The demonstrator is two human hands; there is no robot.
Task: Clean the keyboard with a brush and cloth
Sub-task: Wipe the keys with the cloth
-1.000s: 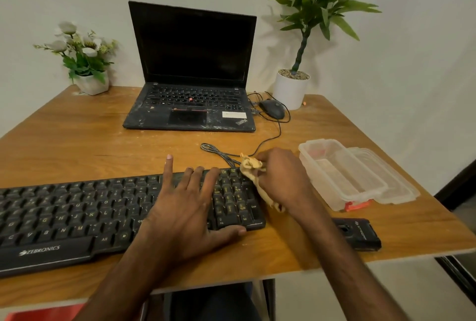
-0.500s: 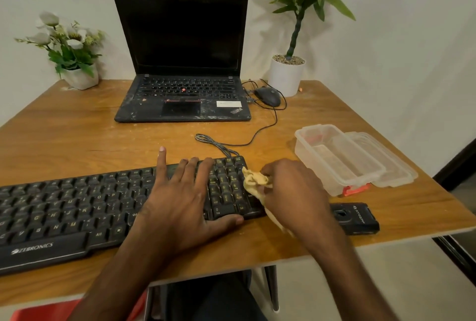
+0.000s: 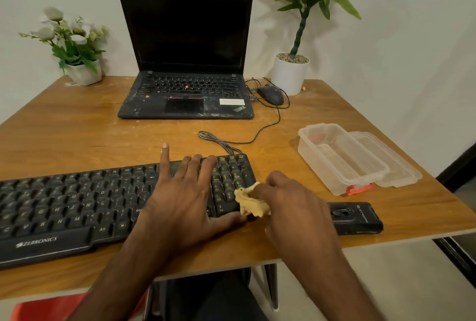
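Your left hand (image 3: 180, 199) lies flat on the keyboard (image 3: 77, 204), fingers straight and spread, thumb along its near edge. Your right hand (image 3: 291, 202) has fingers clenched round the cloth (image 3: 248, 201), pressing it on the keyboard's right end, worktop (image 3: 77, 135) underneath.

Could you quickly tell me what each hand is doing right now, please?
Left hand: open, flat on the keyboard.
Right hand: gripping the cloth.
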